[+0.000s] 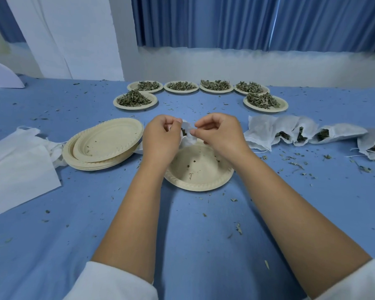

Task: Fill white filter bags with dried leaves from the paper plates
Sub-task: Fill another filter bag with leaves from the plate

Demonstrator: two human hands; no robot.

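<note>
Two hands work at the centre of the blue-covered surface (pixel 182 234). Your left hand (pixel 161 137) has its fingers curled and pinches the left edge of a white filter bag (pixel 188 136). Your right hand (pixel 219 133) is curled the same way and pinches the right edge of the bag between thumb and fingertips. The bag sits between the two hands, and dark dried leaves (pixel 184 132) show at its mouth. Whether the bag's lower end touches the plate cannot be told.

Directly below the hands lies a paper plate (pixel 201 169) that holds only a few leaf crumbs. To its left, just beside your left wrist, sits a stack of empty paper plates (pixel 108 139), the top one tilted on the rest.

Six paper plates (pixel 136 108) heaped with dried leaves form an arc at the far side of the surface, well apart from the hands. On the right, a row of filled filter bags (pixel 290 131) lies on its side, overlapping, with leaves visible at the open mouths. On the left, flat white empty bags (pixel 20 156) lie in a loose pile near the stack.

Leaf fragments (pixel 238 228) are scattered across the surface. White sleeves (pixel 117 282) cover both arms above the forearms. A blue curtain (pixel 247 22) hangs behind the surface.
</note>
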